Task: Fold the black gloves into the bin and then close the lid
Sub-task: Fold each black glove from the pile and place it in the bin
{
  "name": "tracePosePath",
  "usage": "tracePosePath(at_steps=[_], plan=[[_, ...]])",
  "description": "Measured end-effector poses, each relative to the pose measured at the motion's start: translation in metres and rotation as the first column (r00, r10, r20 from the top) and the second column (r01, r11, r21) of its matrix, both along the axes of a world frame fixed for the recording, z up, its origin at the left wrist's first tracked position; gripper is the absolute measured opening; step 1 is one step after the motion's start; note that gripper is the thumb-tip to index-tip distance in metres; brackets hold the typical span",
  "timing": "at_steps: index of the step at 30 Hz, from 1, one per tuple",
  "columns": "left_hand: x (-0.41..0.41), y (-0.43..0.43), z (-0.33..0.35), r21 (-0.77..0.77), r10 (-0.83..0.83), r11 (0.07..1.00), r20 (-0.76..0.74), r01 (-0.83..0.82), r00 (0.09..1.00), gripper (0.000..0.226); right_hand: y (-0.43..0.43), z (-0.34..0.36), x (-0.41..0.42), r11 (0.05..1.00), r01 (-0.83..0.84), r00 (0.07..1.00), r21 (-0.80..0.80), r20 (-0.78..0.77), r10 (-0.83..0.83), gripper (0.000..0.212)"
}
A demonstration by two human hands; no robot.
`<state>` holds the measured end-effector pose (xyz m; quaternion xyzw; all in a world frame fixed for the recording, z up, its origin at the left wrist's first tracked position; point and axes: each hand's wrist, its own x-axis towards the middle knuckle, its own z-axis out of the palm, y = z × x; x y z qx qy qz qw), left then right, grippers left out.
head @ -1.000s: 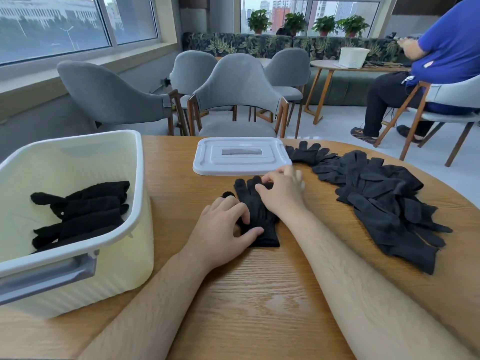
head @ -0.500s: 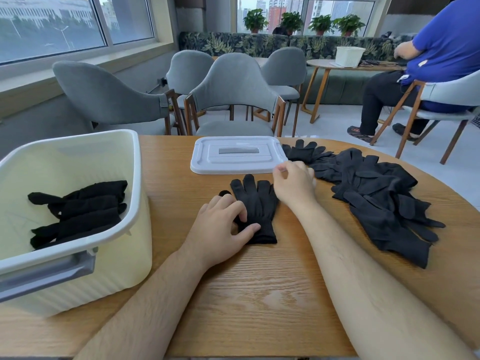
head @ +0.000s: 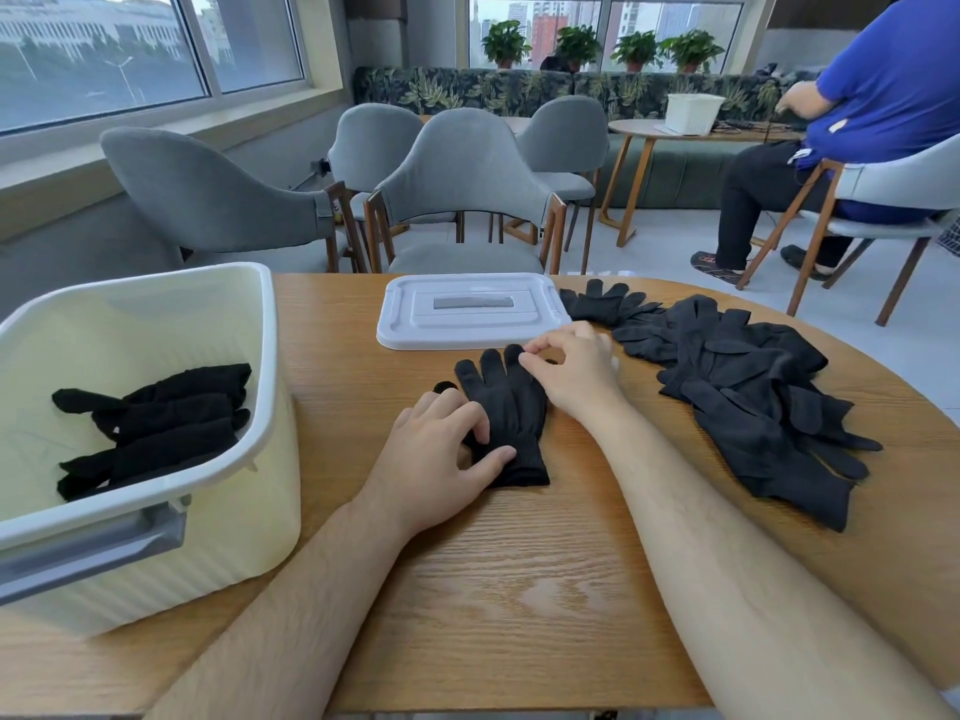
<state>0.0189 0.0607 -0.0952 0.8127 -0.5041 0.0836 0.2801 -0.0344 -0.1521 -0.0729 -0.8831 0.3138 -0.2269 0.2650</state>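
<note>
the soft, floppy glove lies flat on the table, near the lid. the left hand, held flat, presses its cuff end. the right hand pinches its tips, good for folding.

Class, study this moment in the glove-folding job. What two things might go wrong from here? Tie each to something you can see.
First, the left hand only presses the glove near its cuff while the right hand pinches at its tips; the fold may come out crooked or slip. Second, the pile of gloves lies close beside the right forearm, so a sweep might drag some toward the table edge.
</note>
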Motion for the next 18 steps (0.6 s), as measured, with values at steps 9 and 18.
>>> tracePosePath(at_steps=[9,18], plan=[[-0.005,0.002,0.006,-0.071,-0.050,0.996,0.014,0.050,0.999,0.029,-0.013,-0.002,-0.007,0.993,0.059,0.998,0.103,-0.016,-0.058,0.024],[-0.004,0.001,0.007,-0.039,-0.335,0.942,-0.042,0.334,0.941,0.026,-0.015,-0.003,-0.015,0.997,0.030,0.999,0.070,0.010,-0.031,0.010]])
